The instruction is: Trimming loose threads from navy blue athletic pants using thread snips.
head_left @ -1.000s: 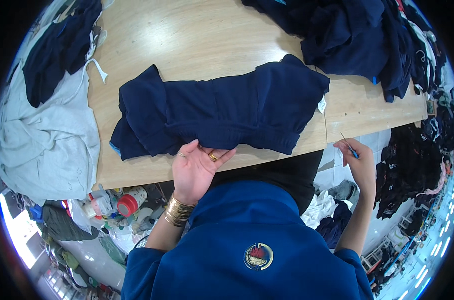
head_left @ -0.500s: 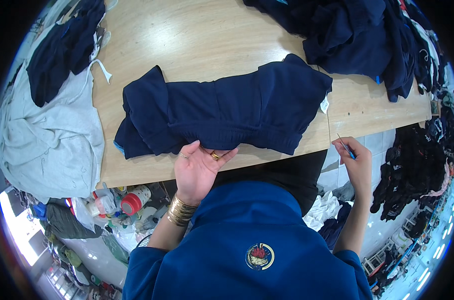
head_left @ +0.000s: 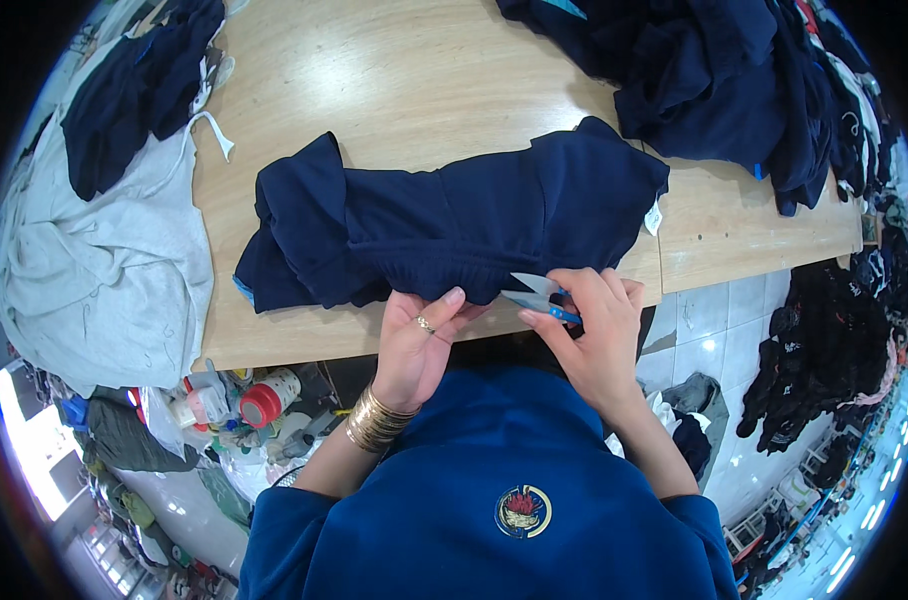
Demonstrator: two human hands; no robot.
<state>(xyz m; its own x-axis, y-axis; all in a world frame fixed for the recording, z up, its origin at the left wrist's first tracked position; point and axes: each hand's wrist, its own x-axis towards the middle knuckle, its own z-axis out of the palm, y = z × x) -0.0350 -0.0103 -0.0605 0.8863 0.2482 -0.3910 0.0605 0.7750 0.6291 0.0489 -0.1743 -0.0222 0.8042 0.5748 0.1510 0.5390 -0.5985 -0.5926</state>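
A folded navy garment (head_left: 454, 220) lies across the near part of the wooden table (head_left: 394, 90). My left hand (head_left: 419, 335), with a ring and gold bangles at the wrist, rests flat on the garment's near hem. My right hand (head_left: 589, 335) is closed around small blue-handled thread snips (head_left: 539, 292), their blades pointing left at the hem, close to my left fingertips. A small white tag (head_left: 653, 216) hangs at the garment's right end.
A heap of dark navy clothes (head_left: 714, 80) fills the table's far right. Grey cloth (head_left: 94, 270) and more navy pieces (head_left: 139, 85) drape over the left end. Bottles and clutter (head_left: 234, 405) sit under the table's near edge. Dark garments (head_left: 834, 350) lie on the tiled floor at right.
My right hand came in from the right, off the table edge, to the garment's near hem with the snips. The left hand stayed on the hem.
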